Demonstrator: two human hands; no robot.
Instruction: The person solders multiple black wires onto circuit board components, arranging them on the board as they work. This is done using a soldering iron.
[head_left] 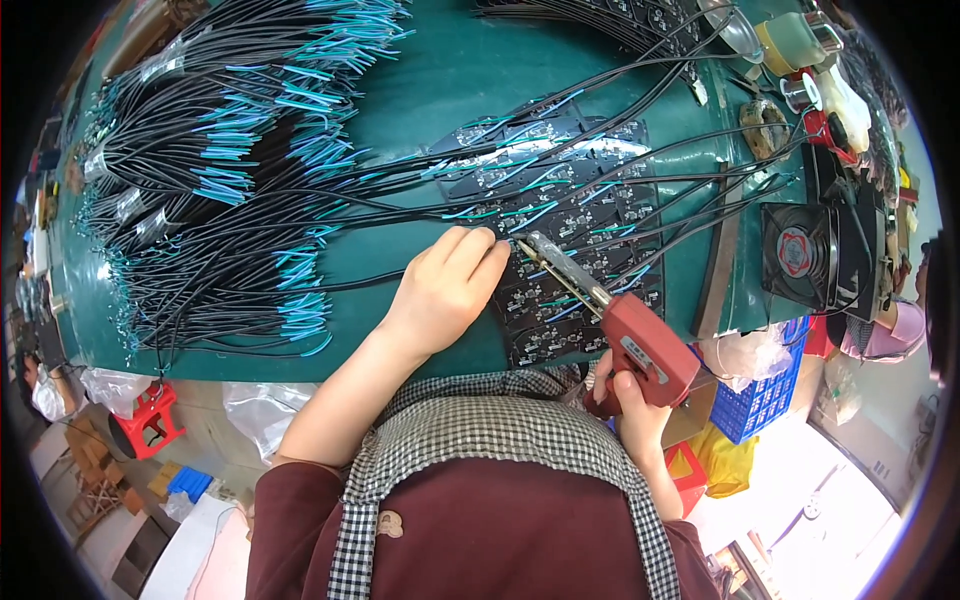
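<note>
In the head view, the left hand (455,275) has its fingers drawn together just beside the tip of the iron (650,345); what they pinch is hidden, perhaps a wire. The right hand (635,400) is closed around the iron's handle. The iron points up and left from it and looks rigid, heaviest in the body, best held there, clear of the probably hot tip. The boards (540,345), right of the left hand, look thin, stiff and fragile: edges only. The wires (220,290), to its left, seem light and springy, easily pinched near their blue ends
</note>
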